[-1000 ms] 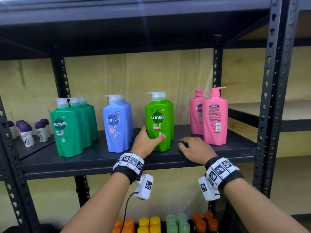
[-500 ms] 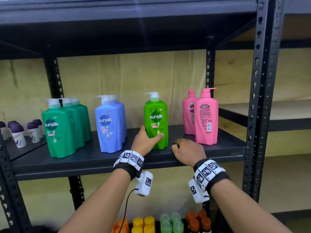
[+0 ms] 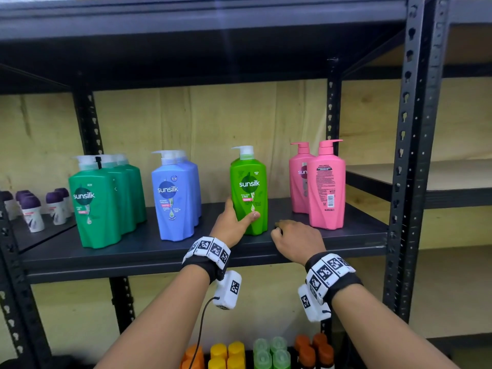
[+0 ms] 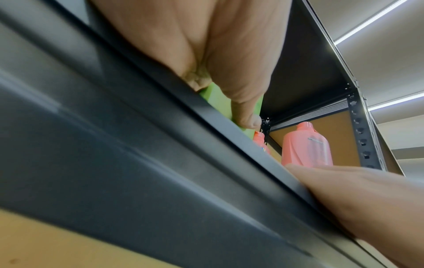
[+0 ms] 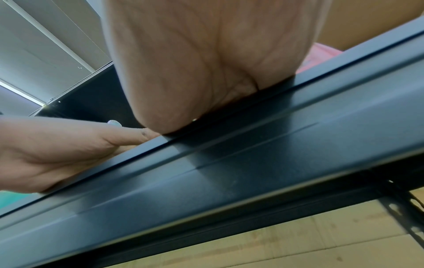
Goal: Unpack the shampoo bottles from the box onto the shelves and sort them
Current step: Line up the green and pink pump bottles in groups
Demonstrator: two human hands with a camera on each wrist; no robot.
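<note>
The light green bottle (image 3: 249, 191) stands upright on the shelf (image 3: 149, 246), near the front edge, in the gap between the blue bottles (image 3: 175, 195) and the pink bottles (image 3: 318, 185), clear of both. Its label faces you, so the step in hand looks like the final squaring-up of this bottle in its colour group.

To do it well, keep the base flat on the shelf and slide or twist it rather than lifting it; a tall pump bottle held low can tip at the top if you shove it. Line its front up with the front blue bottle and the front pink bottle so the rows read evenly, and leave equal gaps on both sides. Let go only once it sits still. Note that the front pink bottle shows its back label, which may want turning later. Whether a second light green bottle stands behind this one cannot be told from here.

Your left hand (image 3: 233, 223) grips the light green bottle low on its body, thumb (image 3: 251, 216) across the front under the label and the fingers wrapped round the far side towards the blue bottles, the wrist level with the shelf edge. Your right hand (image 3: 295, 239) lies palm down on the shelf just beside the light green bottle, on the pink side, fingers loosely curled and holding nothing; it does not appear to touch either bottle. Both forearms reach up from below the shelf.
</note>
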